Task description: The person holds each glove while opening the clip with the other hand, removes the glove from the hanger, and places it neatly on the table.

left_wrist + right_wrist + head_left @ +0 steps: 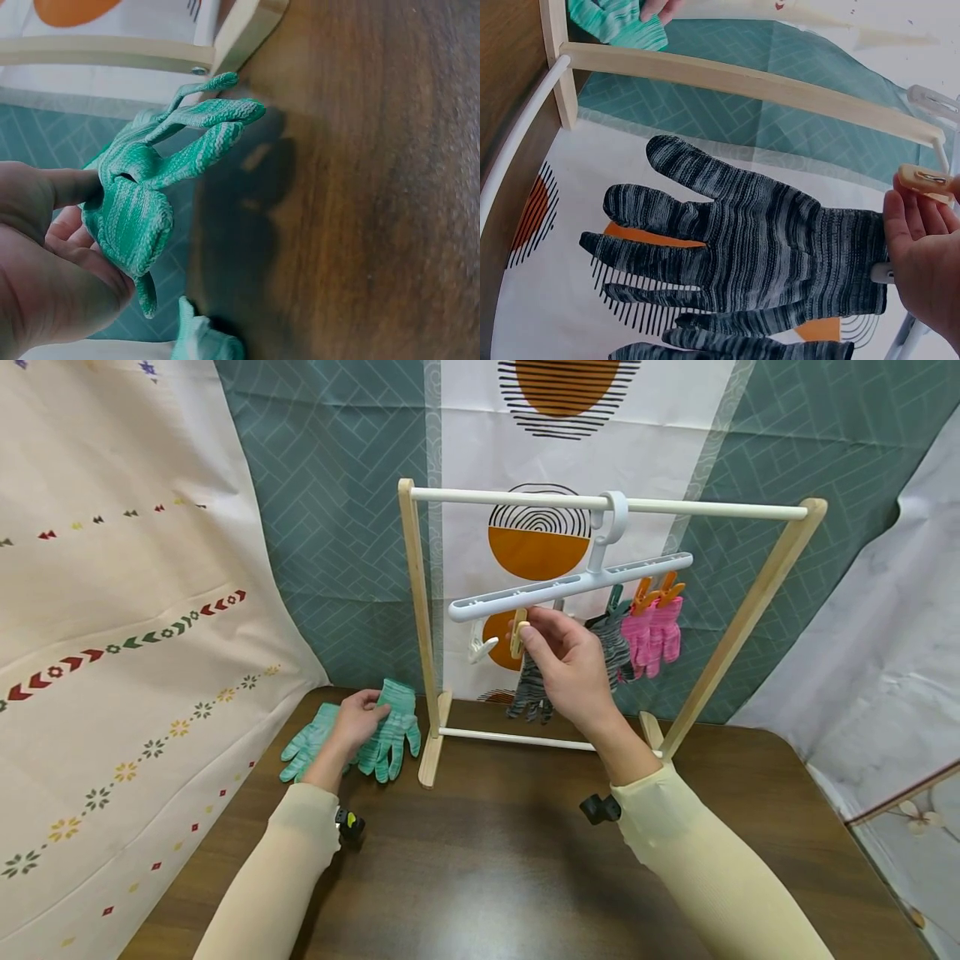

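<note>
My left hand (358, 720) grips a green knit glove (397, 727) by its cuff, fingers dangling over the table in the left wrist view. A second green glove (306, 745) lies beside it. My right hand (576, 672) pinches a pale yellow clothespin (518, 635) just under the white hanger (585, 582). Behind that hand hangs a black-and-grey striped glove (757, 255), its cuff held by a grey clip (881, 273). Further right on the hanger are another striped glove (617, 647) on a dark green clip and pink gloves (651, 635) on orange clothespins (666, 590).
The hanger hooks over the top bar (510, 498) of a wooden rack, whose left post (418, 602) stands near my left hand. A white clip (483, 649) hangs at the hanger's left end. Patterned cloths (322, 527) surround the brown table (480, 860).
</note>
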Motion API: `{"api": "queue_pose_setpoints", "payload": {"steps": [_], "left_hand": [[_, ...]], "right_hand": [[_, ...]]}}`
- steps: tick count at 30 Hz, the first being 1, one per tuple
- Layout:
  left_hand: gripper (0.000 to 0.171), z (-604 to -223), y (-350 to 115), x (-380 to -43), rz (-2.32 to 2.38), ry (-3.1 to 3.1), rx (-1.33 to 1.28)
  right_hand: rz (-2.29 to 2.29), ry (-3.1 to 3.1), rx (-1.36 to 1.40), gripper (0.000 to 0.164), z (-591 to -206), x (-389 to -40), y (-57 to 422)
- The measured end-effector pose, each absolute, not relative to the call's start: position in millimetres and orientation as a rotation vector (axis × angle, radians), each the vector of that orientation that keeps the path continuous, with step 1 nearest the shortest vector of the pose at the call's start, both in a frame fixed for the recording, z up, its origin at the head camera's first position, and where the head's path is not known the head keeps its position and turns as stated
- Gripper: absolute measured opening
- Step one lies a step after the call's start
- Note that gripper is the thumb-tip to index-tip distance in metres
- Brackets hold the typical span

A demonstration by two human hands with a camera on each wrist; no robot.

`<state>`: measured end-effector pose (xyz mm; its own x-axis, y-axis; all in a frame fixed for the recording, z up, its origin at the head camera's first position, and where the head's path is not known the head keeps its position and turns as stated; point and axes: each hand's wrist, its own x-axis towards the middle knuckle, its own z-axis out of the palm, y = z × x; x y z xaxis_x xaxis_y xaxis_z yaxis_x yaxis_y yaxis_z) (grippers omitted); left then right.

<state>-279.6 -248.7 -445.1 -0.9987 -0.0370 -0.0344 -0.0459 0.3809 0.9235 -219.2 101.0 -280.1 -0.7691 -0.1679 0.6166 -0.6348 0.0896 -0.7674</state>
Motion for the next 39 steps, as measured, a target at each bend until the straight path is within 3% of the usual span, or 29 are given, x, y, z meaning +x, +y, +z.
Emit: {"api": "queue_pose_setpoints", "payload": {"steps": [39], "left_hand": [[0.045,-468.7,-249.9,-288.2,1.396,2.844,-0.156]], "right_hand": [[1.706,-1.996,0.808,0.035,-282.6,-218.3,102.9]]}}
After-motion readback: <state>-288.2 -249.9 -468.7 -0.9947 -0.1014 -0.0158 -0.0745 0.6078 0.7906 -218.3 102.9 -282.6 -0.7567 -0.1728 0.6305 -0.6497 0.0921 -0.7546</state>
